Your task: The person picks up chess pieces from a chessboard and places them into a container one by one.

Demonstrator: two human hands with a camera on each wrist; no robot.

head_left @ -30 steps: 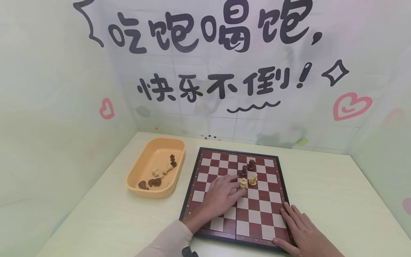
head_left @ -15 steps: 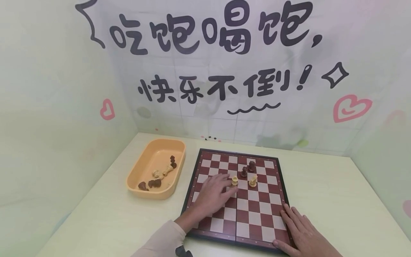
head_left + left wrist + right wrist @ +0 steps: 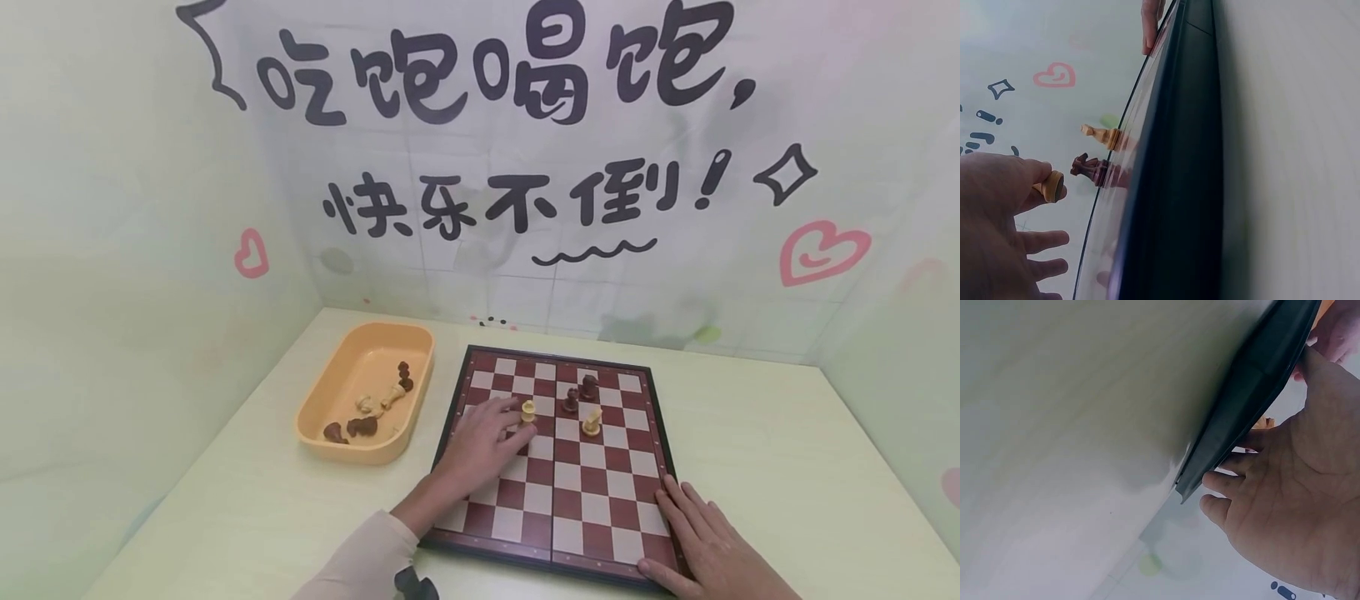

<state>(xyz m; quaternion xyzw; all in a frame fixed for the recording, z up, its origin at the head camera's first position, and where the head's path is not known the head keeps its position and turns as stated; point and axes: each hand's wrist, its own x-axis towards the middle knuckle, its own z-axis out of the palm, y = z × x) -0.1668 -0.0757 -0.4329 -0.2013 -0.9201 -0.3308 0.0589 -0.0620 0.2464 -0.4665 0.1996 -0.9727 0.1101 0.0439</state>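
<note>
Since your left grip (image 3: 482,443) has slid leftward over the board (image 3: 615,504) in the last second, the light chess piece (image 3: 528,412) you've got in it is now well away from the little cluster it was sitting in. A second ago it was right beside the other light piece (image 3: 592,423); now it's over on the tray side of the fold line (image 3: 553,475). That grip's narrow btw, thumb and finger pinching the piece, the remaining fingers sticking out loose. Your left wrist cam has it up in the air, apart from the board.

What hasn't budged: that other light piece plus the two dark ones, the nearer dark piece (image 3: 571,400) and the farther dark piece (image 3: 589,387), all standing to the right of your left grip. Your right grip (image 3: 708,533) hasn't moved either; it's wide, holding nothing, just resting on the board's right edge.

So imo you're mid-carry, piece lifted and not set down yet. The tray (image 3: 390,354), with some loose pieces (image 3: 392,395) lying in it, is off to the left of your left grip and a bit beyond it. From that pinch I'd guess your hold is decent, though a small piece could still twist.
</note>
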